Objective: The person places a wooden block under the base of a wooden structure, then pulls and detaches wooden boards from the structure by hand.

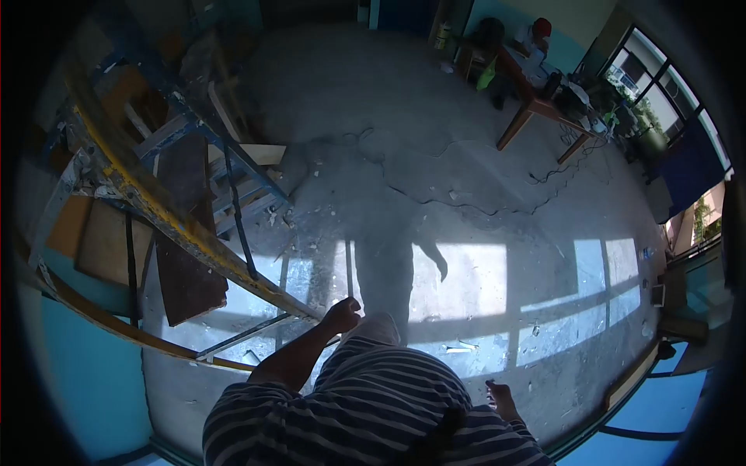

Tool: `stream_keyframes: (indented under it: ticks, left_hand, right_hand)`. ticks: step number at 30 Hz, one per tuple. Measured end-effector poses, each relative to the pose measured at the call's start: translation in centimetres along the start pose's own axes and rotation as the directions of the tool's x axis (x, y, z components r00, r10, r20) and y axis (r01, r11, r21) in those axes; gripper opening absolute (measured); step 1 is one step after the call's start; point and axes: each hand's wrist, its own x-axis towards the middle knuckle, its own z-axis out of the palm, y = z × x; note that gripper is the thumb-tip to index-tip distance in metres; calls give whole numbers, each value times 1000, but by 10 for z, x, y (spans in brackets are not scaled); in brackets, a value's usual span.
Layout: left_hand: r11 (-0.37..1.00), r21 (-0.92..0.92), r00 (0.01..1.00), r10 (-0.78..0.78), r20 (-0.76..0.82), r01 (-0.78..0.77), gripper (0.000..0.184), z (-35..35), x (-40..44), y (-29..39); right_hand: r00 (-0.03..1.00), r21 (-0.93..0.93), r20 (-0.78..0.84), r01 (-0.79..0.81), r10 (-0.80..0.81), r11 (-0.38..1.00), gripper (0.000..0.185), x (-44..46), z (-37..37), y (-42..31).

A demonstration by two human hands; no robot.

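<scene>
- Frame [186, 229], left side: looks stiff and fairly heavy; grip its rail.
- Left hand [342, 315]: fingers curled by the rail's near end; cannot tell if grasping.
- Right hand [502, 399]: released, apart from the frame.

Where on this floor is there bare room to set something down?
The floor beyond the black cord, between the boards and the table, looks mostly bare. So does the sunlit patch between the cord and the white scrap. Crowded: the left side, around the yellow frame, and the table.
</scene>
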Motion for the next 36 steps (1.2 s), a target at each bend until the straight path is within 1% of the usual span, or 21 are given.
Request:
stream_keyframes:
  ticks: [1,2,4,6,8,9,10,12,14,18,19,20,22,25,26,27,29,30,32,34,36]
  left_hand:
    - [999,-39,998,-3,-69,0,24,3,11,-6]
    - [997,-69,994,-50,-96,44,25,2,22,-9]
    - [983,-133,978,-144,-151,124,25,-3,51,-16]
    - [979,-147,956,-172,-236,140,25,4,93,-44]
    - [976,-162,932,-188,-309,143,24,-4,136,-58]
    - [974,-119,925,-223,-308,195,23,-12,161,-59]
    - [977,-92,922,-211,-324,191,23,-21,185,-61]
    - [984,-28,917,-176,-359,178,24,-55,241,-60]
    - [975,-159,902,-208,-377,158,27,-94,300,-60]
    - [955,-234,834,-275,-478,181,33,-205,382,-17]
    - [950,-248,816,-292,-499,188,34,-227,402,-16]
    - [948,-254,805,-300,-511,192,34,-244,420,-22]
    - [942,-270,784,-318,-534,199,36,-275,455,-42]
    - [914,-265,739,-404,-539,307,38,-302,489,-78]
    - [886,-272,717,-464,-519,377,40,-309,495,-82]
    - [852,-278,691,-523,-499,445,42,-321,498,-79]
    - [722,-293,641,-691,-334,627,47,-343,507,-78]
    - [694,-286,612,-719,-329,661,50,-354,516,-81]
    - [621,-280,552,-782,-290,733,54,-364,532,-87]
    - [551,-378,467,-833,-296,744,55,-386,548,-79]
    - [504,-462,424,-864,-272,730,56,-403,570,-86]
  right_hand:
    - [999,-70,-36,6,-8,998,44,24,-22,-46]
    - [997,-138,-71,11,-21,990,44,56,-41,-93]
    - [989,-134,-117,78,-94,988,46,115,-65,-186]
    - [968,-84,-144,197,-207,977,51,137,-67,-286]
    - [940,35,-130,321,-315,946,57,135,-46,-378]
    - [940,36,-92,334,-330,942,60,136,-34,-414]
    - [941,7,-55,335,-334,942,62,138,-19,-444]
    - [964,-176,111,258,-241,950,65,139,5,-502]
    - [965,-303,186,235,-185,924,67,141,25,-554]
    - [955,-316,216,266,-204,911,70,122,47,-656]
    - [947,-325,238,288,-217,901,69,132,50,-682]
    - [950,-414,277,253,-144,874,67,142,57,-715]
    - [953,-496,262,270,-154,825,68,157,72,-784]
    - [949,-491,240,301,-205,818,68,204,110,-897]
    - [945,-486,235,318,-229,814,67,212,124,-939]
    - [918,-475,243,395,-314,786,65,226,142,-980]
    - [921,-446,236,387,-311,807,63,252,185,-1073]
    - [920,-427,235,386,-312,818,63,259,208,-1119]
    - [878,-521,274,479,-393,707,63,241,256,-1221]
    - [781,-562,378,620,-497,547,63,236,307,-1317]
    - [708,-519,410,700,-575,491,63,173,364,-1400]
